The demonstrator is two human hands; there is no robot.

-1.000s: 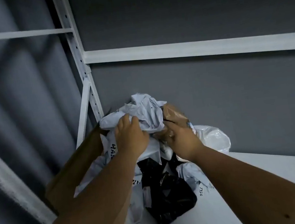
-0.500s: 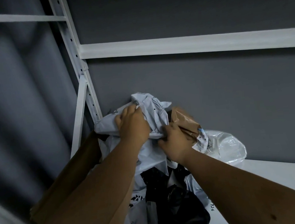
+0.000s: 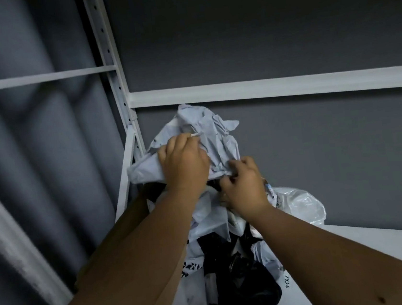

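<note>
A crumpled pale grey plastic mailer bag tops a heap of bags on a white shelf. My left hand grips its left side, fingers curled into the folds. My right hand pinches its lower right edge just above the heap. Under it lie a black plastic bag, white printed mailers and a clear plastic bag. A brown parcel under my right hand is almost hidden.
A brown cardboard box wall stands left of the heap, partly behind my left forearm. A white slotted rack upright and a horizontal beam frame the shelf against a dark grey wall. Grey curtain folds hang at the left.
Both hands have lifted the grey mailer higher off the heap. My right hand has moved from the brown parcel onto the mailer's lower edge, and the parcel is now mostly covered.
</note>
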